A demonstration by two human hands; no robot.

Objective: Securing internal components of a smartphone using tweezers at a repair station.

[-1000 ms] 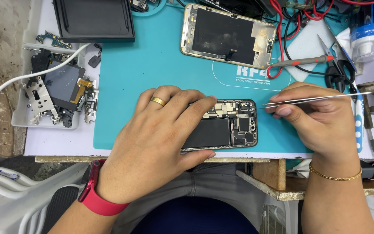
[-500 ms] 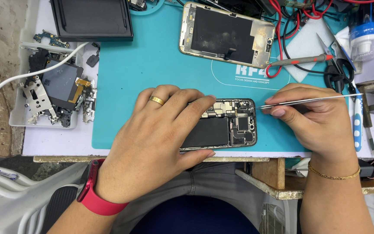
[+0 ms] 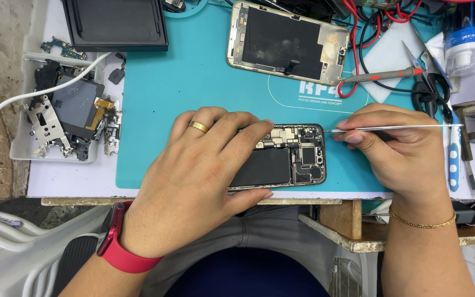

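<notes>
Right hand [image 3: 397, 151] pinches metal tweezers [image 3: 391, 128]; over the last second the tip has swung from pointing slightly up to level, its point now just off the 3 o'clock edge of the opened phone [image 3: 290, 157]. That reads as lining up on the board. Left hand [image 3: 202, 176] unchanged, laid flat and gripping nothing, pinning the phone on the teal mat [image 3: 193, 82]. At 12 o'clock lies a second phone frame [image 3: 287, 43]; at 9 o'clock, a parts tray [image 3: 20, 148].

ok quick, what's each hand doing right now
left hand: open, resting flat on the opened phone
right hand: closed, pinching metal tweezers
</notes>
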